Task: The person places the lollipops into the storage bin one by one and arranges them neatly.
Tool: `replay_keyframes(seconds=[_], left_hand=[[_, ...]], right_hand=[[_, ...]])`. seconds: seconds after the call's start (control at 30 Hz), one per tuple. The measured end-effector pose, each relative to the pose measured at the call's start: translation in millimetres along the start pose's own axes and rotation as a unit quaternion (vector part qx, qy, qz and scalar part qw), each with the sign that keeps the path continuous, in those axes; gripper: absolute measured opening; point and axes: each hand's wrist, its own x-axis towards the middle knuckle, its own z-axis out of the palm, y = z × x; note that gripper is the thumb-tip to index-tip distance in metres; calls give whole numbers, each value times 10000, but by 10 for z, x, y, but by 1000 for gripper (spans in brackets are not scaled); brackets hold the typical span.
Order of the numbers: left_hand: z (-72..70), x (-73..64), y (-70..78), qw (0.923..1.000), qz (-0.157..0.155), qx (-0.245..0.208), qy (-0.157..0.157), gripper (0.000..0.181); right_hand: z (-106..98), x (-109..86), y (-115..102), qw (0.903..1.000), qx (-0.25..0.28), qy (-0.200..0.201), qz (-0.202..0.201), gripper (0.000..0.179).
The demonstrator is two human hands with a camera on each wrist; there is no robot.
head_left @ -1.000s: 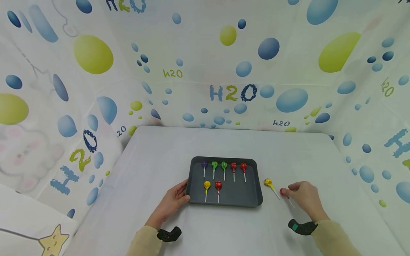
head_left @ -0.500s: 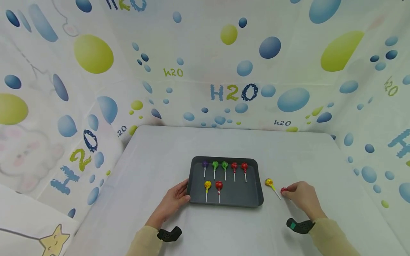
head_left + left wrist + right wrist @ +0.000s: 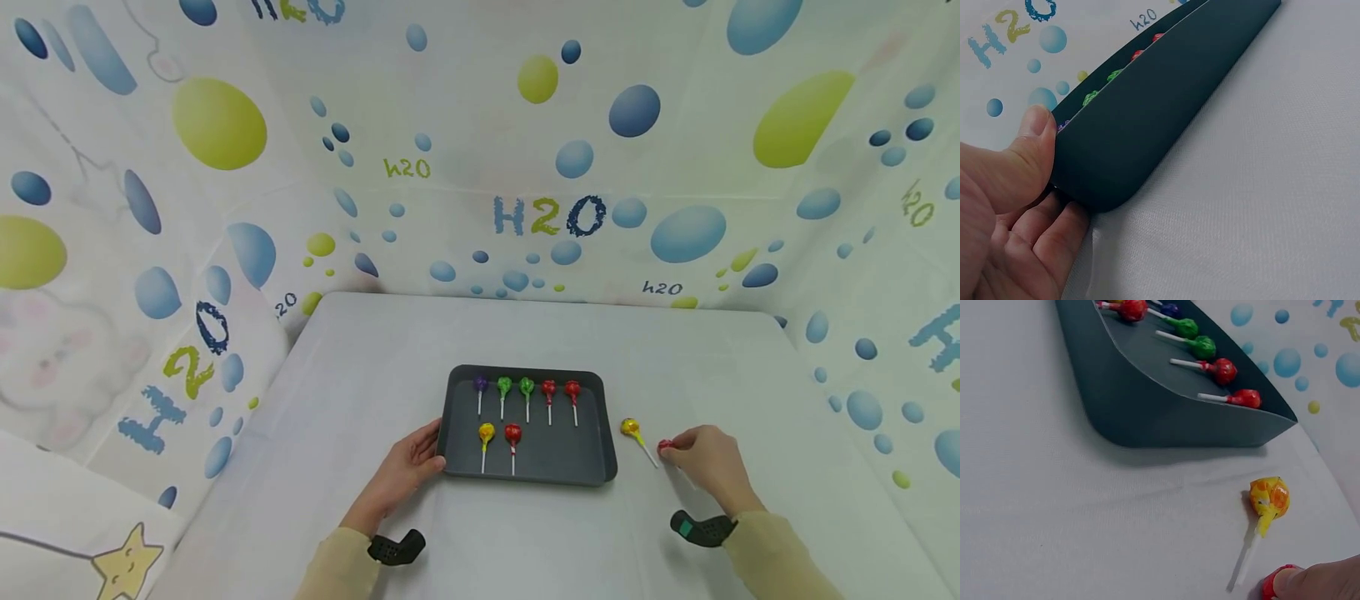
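My left hand point(image 3: 407, 468) grips the left side of a dark grey tray point(image 3: 564, 457); in the left wrist view its thumb point(image 3: 1036, 134) lies against the rim with fingers curled at the tray's underside. Right of the tray, my right hand point(image 3: 710, 463) pinches the head of a red lollipop point(image 3: 664, 447). That lollipop's stick is hidden by the hand. In the right wrist view only the thumb point(image 3: 1322, 582) shows, pressed on the red wrapper. Close beside it a yellow lollipop point(image 3: 631, 427) lies on the cloth, stick toward me.
Inside the tray, a back row holds a purple lollipop point(image 3: 480, 384), two green and two red ones. A yellow point(image 3: 486, 433) and a red lollipop point(image 3: 513, 433) lie in front. White cloth point(image 3: 525, 542) covers the table; a printed curtain point(image 3: 465, 125) stands behind.
My right hand has turned slightly over the red lollipop, and the stick, visible a second ago, is now hidden. The left hand and tray have not visibly moved.
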Motion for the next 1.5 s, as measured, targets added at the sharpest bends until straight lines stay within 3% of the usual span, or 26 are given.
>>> replay_keyframes(seconds=[0.4,0.63,0.83,1.1,1.5], left_hand=[[-10,-4,1,10000,28,17,-46,71],[-8,-5,12,10000,14,-4,-19,71],[-3,-9,-1,10000,-3,22,66,70],[8,-5,-4,10000,-13,-31,79,70],[18,2,12,9999,-36,-69,71,70]], right_hand=[[-53,-15,-23,9997,28,-230,-56,34],[-170,-36,-125,9989,200,237,-358,35],[-215,-40,-362,9955,823,377,-276,41],[-38,-15,-653,9844,1740,140,-226,45],[318,35,-1008,9630,2688,61,-199,40]])
